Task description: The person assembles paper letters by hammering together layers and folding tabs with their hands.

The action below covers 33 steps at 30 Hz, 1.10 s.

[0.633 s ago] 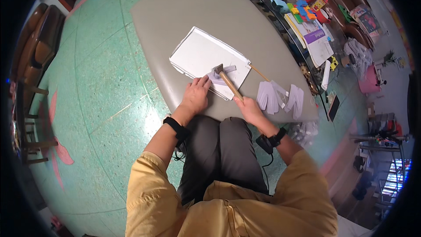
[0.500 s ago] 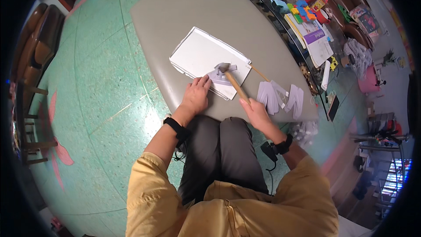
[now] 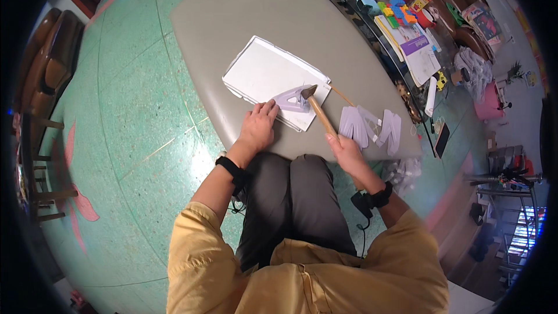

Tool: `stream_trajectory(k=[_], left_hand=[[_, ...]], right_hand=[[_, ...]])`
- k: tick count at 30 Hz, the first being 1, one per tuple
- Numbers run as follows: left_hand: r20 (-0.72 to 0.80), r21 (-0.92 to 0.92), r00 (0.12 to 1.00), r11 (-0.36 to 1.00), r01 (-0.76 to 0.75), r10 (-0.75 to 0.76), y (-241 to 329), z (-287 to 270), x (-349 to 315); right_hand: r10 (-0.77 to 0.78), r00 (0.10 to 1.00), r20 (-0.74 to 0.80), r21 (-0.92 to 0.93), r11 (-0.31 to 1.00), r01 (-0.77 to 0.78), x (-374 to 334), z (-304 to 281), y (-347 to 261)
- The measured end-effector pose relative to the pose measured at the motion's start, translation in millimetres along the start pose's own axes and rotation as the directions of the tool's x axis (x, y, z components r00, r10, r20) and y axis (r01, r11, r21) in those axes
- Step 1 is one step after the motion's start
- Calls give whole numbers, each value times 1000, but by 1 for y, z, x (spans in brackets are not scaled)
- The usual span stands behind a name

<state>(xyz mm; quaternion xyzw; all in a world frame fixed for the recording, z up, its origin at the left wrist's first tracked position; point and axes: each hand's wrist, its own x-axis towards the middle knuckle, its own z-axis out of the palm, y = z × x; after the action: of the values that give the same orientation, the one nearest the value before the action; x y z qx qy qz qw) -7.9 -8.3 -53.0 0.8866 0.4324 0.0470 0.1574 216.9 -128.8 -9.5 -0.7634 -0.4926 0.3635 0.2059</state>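
the person sits at a grey padded table (image 3: 244, 29) with both forearms reaching forward over the knees. the right hand (image 3: 344, 150) is closed around the lower end of a wooden hammer handle. the hammer (image 3: 317, 110) slants up and to the left from that hand, and its dark head sits at the upper edge of a pale purple paper piece (image 3: 290, 100). the left hand (image 3: 258, 128) lies flat and open, palm down, with its fingertips pressing the near edge of that purple piece. the purple piece lies on the near right corner of a white tray (image 3: 264, 72), which lies flat on the table near the person's edge. just to the right of the hammer, more purple cutouts (image 3: 372, 128) lie spread on the table surface, apart from the tray. a thin wooden stick (image 3: 343, 96) lies between the tray and those cutouts. each wrist carries a black band.
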Motion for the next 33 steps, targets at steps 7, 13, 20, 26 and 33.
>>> stream_trajectory(k=[7, 13, 20, 26, 33], left_hand=[[-11, -30, 1000, 1000, -8, 7, 4, -6, 1], [-27, -2, 999, 999, -35, 34, 6, 2, 3], [-35, 16, 999, 1000, -3, 4, 2, -1, 2], [-53, 13, 999, 1000, 11, -10, 1, -5, 17], [-268, -42, 954, 991, 126, -133, 9, 1, 49]], right_hand=[[-111, 993, 48, -111, 987, 116, 35, 13, -15], [-93, 996, 16, -71, 993, 94, 37, 19, -13], [-50, 994, -93, 42, 998, 55, 38, 16, -8], [46, 997, -55, 81, 996, -42, 43, 17, -3], [9, 992, -122, -3, 1000, -9, 50, 12, -4]])
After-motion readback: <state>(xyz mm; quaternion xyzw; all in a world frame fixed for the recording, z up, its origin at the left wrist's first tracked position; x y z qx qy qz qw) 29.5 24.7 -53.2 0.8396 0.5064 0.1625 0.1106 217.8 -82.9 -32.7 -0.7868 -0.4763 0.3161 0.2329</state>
